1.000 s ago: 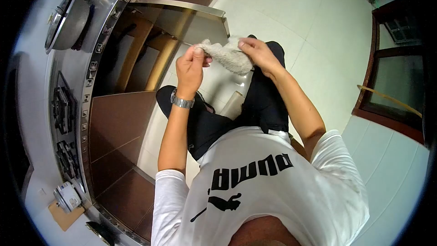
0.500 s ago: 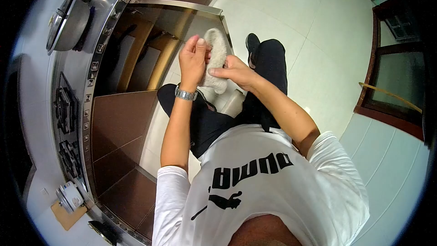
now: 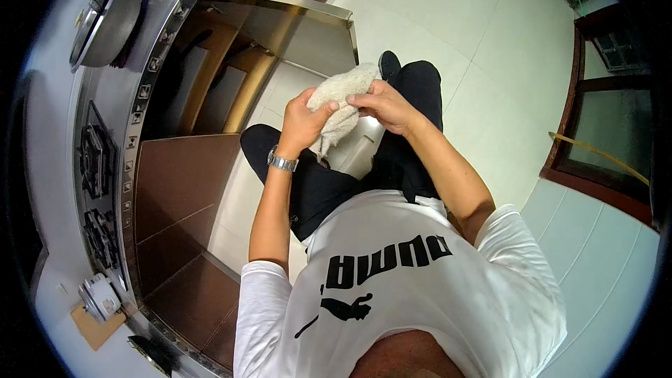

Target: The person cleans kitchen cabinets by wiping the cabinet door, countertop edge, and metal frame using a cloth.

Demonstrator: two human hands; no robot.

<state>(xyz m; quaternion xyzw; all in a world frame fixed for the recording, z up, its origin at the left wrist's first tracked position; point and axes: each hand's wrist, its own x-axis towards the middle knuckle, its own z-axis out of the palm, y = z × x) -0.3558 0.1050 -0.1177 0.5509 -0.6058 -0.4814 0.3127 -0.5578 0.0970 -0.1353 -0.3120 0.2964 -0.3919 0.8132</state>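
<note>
A crumpled greyish-white cloth is held in the air above the gap between the knees. My left hand, with a metal watch at the wrist, pinches its left edge with the thumb on top. My right hand grips the right side, thumb pressed on the cloth and the other fingers partly behind it. The cloth's lower end hangs down between the legs. Beneath it is a pale object, partly hidden by the cloth and legs.
On the left, a cabinet door stands open beside brown cabinet fronts. The counter above bears a metal pot, burner grates and a white appliance. A dark-framed glass door is at the right.
The cloth has been turned and bunched, from stretched between both hands, to upright, to slanted now. My left hand has shifted its grip, and both hands are closer together than a second ago.
</note>
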